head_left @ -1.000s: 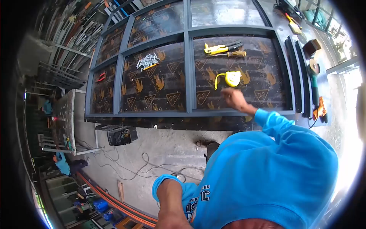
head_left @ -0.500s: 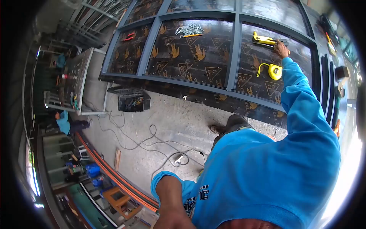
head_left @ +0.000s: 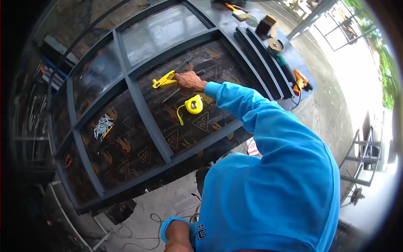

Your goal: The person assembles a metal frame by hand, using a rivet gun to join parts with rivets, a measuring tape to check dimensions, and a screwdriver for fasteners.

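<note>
My right hand [head_left: 191, 81] is closed around a yellow hand riveter [head_left: 163, 80] with dark handles, low over the dark printed board inside a grey metal frame [head_left: 145, 113]. A thin rod [head_left: 171, 96] shows on the board just below that hand. Close by lies a yellow tape measure [head_left: 194, 105] with its wrist loop spread out. In the neighbouring frame bay, a pile of silvery rivets [head_left: 103, 126] sits beside a yellow pencil [head_left: 108, 132]. Of my left arm only the bare wrist and forearm show at the bottom edge; the hand is out of frame.
Dark metal bars [head_left: 262, 63] lie along the right of the frame, beside an angle grinder [head_left: 285, 69] with an orange end. A paintbrush [head_left: 239, 13] rests farther back. Red pliers [head_left: 68, 161] lie in the left bay. Below, a black crate [head_left: 120, 211] and cables occupy the floor.
The view has turned to the right, bringing the grinder and the outdoor area into sight. My right hand now has the riveter in its grasp, its yellow head tilted differently.
</note>
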Demonstrator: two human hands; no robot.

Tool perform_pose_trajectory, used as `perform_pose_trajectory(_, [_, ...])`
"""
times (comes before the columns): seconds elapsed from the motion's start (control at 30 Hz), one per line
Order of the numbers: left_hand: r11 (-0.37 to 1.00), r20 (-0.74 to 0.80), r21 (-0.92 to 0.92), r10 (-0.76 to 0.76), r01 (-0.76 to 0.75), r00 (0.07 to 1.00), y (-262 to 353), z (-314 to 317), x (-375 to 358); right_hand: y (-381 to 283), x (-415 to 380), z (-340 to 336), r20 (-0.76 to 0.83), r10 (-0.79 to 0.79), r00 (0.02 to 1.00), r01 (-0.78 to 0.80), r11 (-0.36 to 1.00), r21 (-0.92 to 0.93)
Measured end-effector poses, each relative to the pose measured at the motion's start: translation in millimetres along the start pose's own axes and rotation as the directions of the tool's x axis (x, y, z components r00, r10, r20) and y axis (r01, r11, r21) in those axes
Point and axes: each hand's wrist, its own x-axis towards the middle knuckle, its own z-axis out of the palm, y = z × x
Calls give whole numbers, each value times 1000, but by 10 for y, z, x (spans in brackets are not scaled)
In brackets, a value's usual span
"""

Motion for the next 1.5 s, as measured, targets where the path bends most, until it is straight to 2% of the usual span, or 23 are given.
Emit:
perform_pose_trajectory(0.07, [977,-174,-210,-82,45,981,-191,111,-85,-97,-583,-359,-37,94,995,-89,991,103])
perform_pose_trajectory(0.17, [733,180,-535,-387,421,904,-373,-89,-326,-386,-1631,-868,21,524,852,-494,788,366])
perform_pose_trajectory(0.2, [691,181,-587,-395,421,901,-512,-28,-484,-389,-1996,-878,28,626,779,-549,661,512])
perform_pose_trajectory(0.27, [653,496,-455,-378,605,782,-772,306,-896,-545,-2745,-937,47,721,692,-499,430,753])
perform_pose_trajectory(0.33, [450,544,-82,-728,889,418,-989,743,-1531,-725,-3320,-1069,46,858,511,-465,231,855])
perform_pose_trajectory(0.37, [228,573,88,-808,970,138,-1070,896,-1843,-839,-3532,-1211,54,909,414,-486,171,857])
perform_pose_trajectory(0.4, [120,543,212,-839,970,-15,-1077,1027,-2205,-902,-3665,-1287,54,948,313,-486,111,867])
perform_pose_trajectory(0.43, [112,596,294,-798,949,-90,-1036,1144,-2609,-854,-3783,-1285,40,957,288,-464,103,880])
perform_pose_trajectory(0.47, [167,717,433,-659,886,-226,-935,1224,-2880,-837,-3932,-1268,24,976,216,-285,39,958])
perform_pose_trajectory(0.5, [393,867,415,-444,821,-226,-694,1271,-3064,-898,-4045,-1204,46,990,136,-89,-33,995])
perform_pose_trajectory(0.53, [601,908,396,-145,694,-393,-424,1211,-3146,-849,-4147,-1168,-24,998,54,-14,25,1000])
perform_pose_trajectory(0.6, [612,731,457,154,645,-665,127,803,-3524,-653,-4448,-1146,-5,1000,-20,84,7,996])
perform_pose_trajectory(0.77, [771,752,419,1,479,-659,377,457,-3854,342,-4801,-1301,52,999,0,34,-52,998])
perform_pose_trajectory(0.87, [714,730,576,-232,397,-643,177,615,-3654,1027,-4806,-1350,170,984,53,-119,-163,979])
perform_pose_trajectory(0.97, [725,642,634,-301,268,-705,136,866,-3639,1666,-4818,-1473,208,972,105,-266,-174,948])
perform_pose_trajectory(1.07, [646,574,742,-474,178,-667,436,1368,-3540,2143,-4889,-1538,80,987,138,-350,-27,936])
perform_pose_trajectory(1.1, [563,593,770,-457,300,-663,477,1731,-3512,2255,-4872,-1595,13,990,139,-285,27,958])
perform_pose_trajectory(1.2, [580,822,565,-451,587,-346,515,2916,-3803,2515,-4816,-1850,-24,994,107,-263,52,963])
perform_pose_trajectory(1.27, [671,914,365,-391,645,-110,558,3831,-4141,2710,-4757,-1980,-129,984,-121,-656,18,754])
perform_pose_trajectory(1.33, [809,993,96,-119,579,1,601,4622,-4442,2987,-4726,-1847,-206,967,-149,-758,22,652])
perform_pose_trajectory(1.4, [838,962,74,82,540,-259,725,5141,-4619,3225,-4550,-1729,-179,969,-172,-795,-29,606])
perform_pose_trajectory(1.47, [939,817,41,166,342,-553,801,5379,-4644,3426,-4395,-1479,-238,954,-180,-835,-21,550])
perform_pose_trajectory(1.5, [951,827,-103,245,292,-506,739,5445,-4797,3457,-4321,-1457,-277,945,-176,-834,6,551])
